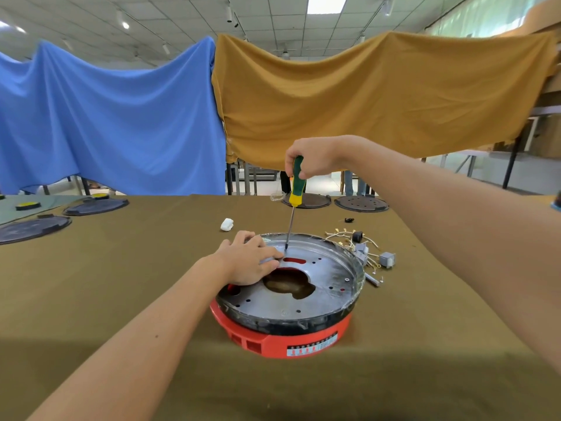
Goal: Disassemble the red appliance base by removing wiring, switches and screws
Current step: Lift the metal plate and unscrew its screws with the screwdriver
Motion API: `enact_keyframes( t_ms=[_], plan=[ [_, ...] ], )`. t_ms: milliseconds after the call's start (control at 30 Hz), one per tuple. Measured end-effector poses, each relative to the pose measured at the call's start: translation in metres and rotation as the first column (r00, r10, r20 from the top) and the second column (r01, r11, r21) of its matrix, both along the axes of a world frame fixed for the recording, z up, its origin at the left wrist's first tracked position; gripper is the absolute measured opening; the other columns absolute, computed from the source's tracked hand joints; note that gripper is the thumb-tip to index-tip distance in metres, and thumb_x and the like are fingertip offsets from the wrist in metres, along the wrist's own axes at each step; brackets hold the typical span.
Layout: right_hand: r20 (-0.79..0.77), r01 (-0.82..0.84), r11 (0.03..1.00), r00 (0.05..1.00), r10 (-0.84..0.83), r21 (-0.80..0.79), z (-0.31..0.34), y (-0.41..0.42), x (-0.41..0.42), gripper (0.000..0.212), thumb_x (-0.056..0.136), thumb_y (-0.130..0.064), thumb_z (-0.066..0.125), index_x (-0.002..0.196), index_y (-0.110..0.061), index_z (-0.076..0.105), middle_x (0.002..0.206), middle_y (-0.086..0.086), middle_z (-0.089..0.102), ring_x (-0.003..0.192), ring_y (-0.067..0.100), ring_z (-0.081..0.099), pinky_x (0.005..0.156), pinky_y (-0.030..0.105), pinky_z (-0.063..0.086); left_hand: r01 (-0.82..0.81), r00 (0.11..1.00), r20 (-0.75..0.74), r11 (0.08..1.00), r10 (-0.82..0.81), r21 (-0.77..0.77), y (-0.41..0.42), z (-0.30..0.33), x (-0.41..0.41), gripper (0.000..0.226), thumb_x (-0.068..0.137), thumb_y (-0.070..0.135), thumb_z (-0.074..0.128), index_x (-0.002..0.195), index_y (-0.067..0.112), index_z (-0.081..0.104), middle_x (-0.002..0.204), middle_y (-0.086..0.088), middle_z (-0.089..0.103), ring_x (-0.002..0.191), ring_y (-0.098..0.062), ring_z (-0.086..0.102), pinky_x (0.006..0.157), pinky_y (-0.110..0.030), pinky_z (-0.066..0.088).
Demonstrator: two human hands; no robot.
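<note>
Appliance base is bright red with a grey metal plate on top and a white-and-red label. Screwdriver handle's green and yellow. Desk cloth is olive-brown; blue and mustard sheets hang past its far edge.

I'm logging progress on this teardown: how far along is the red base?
Done: wiring and switches lie loose beside the red base. In hand: right hand drives a screwdriver into the metal plate, left hand steadying. Left: one screw, possibly more.
</note>
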State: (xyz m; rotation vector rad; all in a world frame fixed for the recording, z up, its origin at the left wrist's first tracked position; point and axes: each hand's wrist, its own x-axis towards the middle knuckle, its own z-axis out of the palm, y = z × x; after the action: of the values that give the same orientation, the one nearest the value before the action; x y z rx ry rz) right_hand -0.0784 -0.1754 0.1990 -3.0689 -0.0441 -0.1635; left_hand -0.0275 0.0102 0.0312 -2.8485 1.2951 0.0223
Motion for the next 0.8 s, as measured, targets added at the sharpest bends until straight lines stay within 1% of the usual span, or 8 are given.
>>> enact_keyframes(
  t_ms=[133, 200, 300, 400, 567, 633, 700, 800],
  plan=[
    [0.013, 0.124, 0.953, 0.992, -0.125, -0.275, -0.006, 0.006, 0.004, 0.042, 0.104, -0.048, 0.037, 0.099, -0.013, 0.057, 0.102, 0.007, 0.058, 0.093, 0.025, 0.055, 0.081, 0.037, 0.047, -0.003, 1.0, -0.006, 1.0, 0.003, -0.008, 0.001, 0.0, 0.0, 0.042, 0.102, 0.054, 0.023, 0.144, 0.053, 0.032, 0.151, 0.008, 0.031, 0.147, -0.017, 0.0, 0.113, -0.052, 0.014],
    [0.074, 0.149, 0.909, 0.989, -0.13, -0.388, -0.009, 0.008, 0.009, 0.042, 0.107, -0.046, 0.031, 0.081, -0.021, 0.052, 0.088, 0.005, 0.055, 0.08, 0.024, 0.053, 0.07, 0.035, 0.044, -0.002, 1.0, -0.004, 1.0, 0.002, -0.008, 0.0, -0.001, 0.0, 0.042, 0.102, 0.054, 0.023, 0.144, 0.053, 0.032, 0.151, 0.008, 0.03, 0.147, -0.017, 0.0, 0.113, -0.052, 0.014],
    [0.09, 0.086, 0.965, 0.994, -0.066, -0.248, -0.01, 0.008, 0.014, 0.028, 0.106, -0.035, 0.042, 0.097, -0.012, 0.055, 0.095, 0.005, 0.056, 0.078, 0.02, 0.05, 0.06, 0.03, 0.035, -0.004, 1.0, 0.001, 1.0, 0.005, -0.013, 0.0, -0.001, 0.0, 0.042, 0.102, 0.054, 0.023, 0.143, 0.053, 0.032, 0.15, 0.008, 0.031, 0.147, -0.017, 0.0, 0.112, -0.053, 0.015],
    [0.088, -0.055, 0.998, 0.994, 0.057, -0.028, -0.007, 0.001, 0.013, 0.008, 0.1, -0.018, 0.056, 0.107, -0.016, 0.056, 0.111, 0.002, 0.055, 0.095, 0.021, 0.053, 0.074, 0.032, 0.04, -0.002, 1.0, -0.004, 1.0, 0.002, -0.009, 0.0, -0.002, 0.001, 0.041, 0.102, 0.054, 0.024, 0.143, 0.053, 0.032, 0.15, 0.007, 0.031, 0.147, -0.017, 0.0, 0.112, -0.054, 0.015],
    [0.081, -0.084, 0.961, 0.995, 0.065, 0.265, -0.007, -0.005, 0.008, 0.034, 0.085, 0.007, 0.058, 0.11, -0.016, 0.055, 0.102, 0.003, 0.056, 0.092, 0.022, 0.055, 0.068, 0.029, 0.045, 0.0, 1.0, -0.004, 1.0, 0.0, -0.012, -0.001, -0.001, 0.001, 0.042, 0.102, 0.054, 0.024, 0.143, 0.053, 0.033, 0.15, 0.007, 0.031, 0.147, -0.018, 0.0, 0.112, -0.054, 0.015],
    [0.067, -0.012, 0.982, 0.998, -0.001, 0.189, -0.01, -0.004, 0.01, 0.022, 0.091, -0.015, 0.062, 0.11, -0.015, 0.051, 0.096, -0.001, 0.051, 0.091, 0.022, 0.051, 0.066, 0.028, 0.041, -0.001, 1.0, -0.01, 1.0, 0.001, -0.007, -0.001, -0.001, 0.001, 0.042, 0.102, 0.054, 0.024, 0.143, 0.053, 0.033, 0.15, 0.007, 0.031, 0.147, -0.018, 0.0, 0.113, -0.054, 0.014],
    [0.07, 0.102, 0.994, 0.993, -0.099, -0.048, -0.013, -0.002, 0.012, 0.039, 0.098, -0.05, 0.05, 0.115, -0.014, 0.048, 0.096, -0.001, 0.049, 0.093, 0.023, 0.048, 0.075, 0.035, 0.043, 0.0, 1.0, -0.013, 1.0, 0.0, -0.008, -0.001, -0.001, 0.001, 0.042, 0.102, 0.054, 0.024, 0.143, 0.053, 0.033, 0.15, 0.007, 0.031, 0.147, -0.018, 0.0, 0.113, -0.054, 0.014],
    [0.157, 0.153, 0.958, 0.981, -0.117, -0.244, -0.016, 0.003, 0.015, 0.048, 0.104, -0.052, 0.034, 0.122, -0.009, 0.047, 0.084, 0.001, 0.045, 0.088, 0.027, 0.047, 0.077, 0.04, 0.041, -0.002, 1.0, -0.012, 1.0, 0.001, -0.009, 0.0, -0.001, 0.001, 0.042, 0.102, 0.054, 0.024, 0.142, 0.053, 0.033, 0.149, 0.008, 0.032, 0.146, -0.017, 0.0, 0.113, -0.054, 0.015]
  ],
)
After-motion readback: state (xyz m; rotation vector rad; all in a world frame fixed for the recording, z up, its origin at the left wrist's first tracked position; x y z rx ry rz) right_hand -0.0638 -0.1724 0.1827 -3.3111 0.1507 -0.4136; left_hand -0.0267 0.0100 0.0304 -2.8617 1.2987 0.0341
